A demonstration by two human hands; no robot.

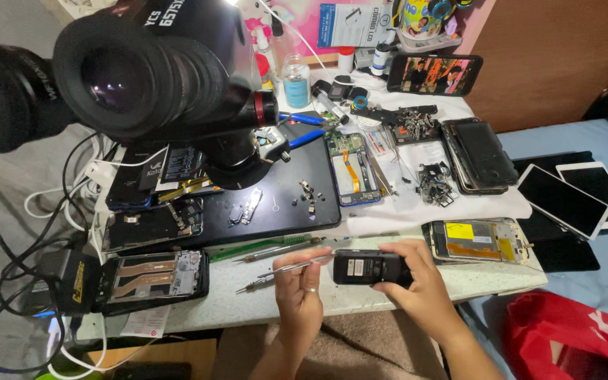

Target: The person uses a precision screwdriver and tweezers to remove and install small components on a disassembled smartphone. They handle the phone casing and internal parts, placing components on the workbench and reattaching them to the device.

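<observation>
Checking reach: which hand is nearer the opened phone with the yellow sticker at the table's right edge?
Right. The right hand, gripping a small black phone, sits just left of the opened phone with the yellow sticker. The left hand, holding a thin metal screwdriver, is farther left.

— What fills the top left?

— A black microscope eyepiece point(131, 67), close to the camera, above a black work mat point(283, 200) scattered with small metal parts.

— And phones?

— Several opened ones: one with a green board and orange ribbon point(352, 169) at the mat's right edge, one with a yellow patch point(476, 241) near the counter's point(360, 295) front right, a stripped frame point(153, 278) at front left. A phone point(434, 74) with a lit screen leans at the back.

— Anything off the counter?

— Two white tablets point(578, 197) lie on the blue bed point(599, 148) at right, a red bag point(564, 341) below them. A clear bottle with blue label point(295, 81) stands at the back; black and white cables point(43, 232) hang at left.
</observation>
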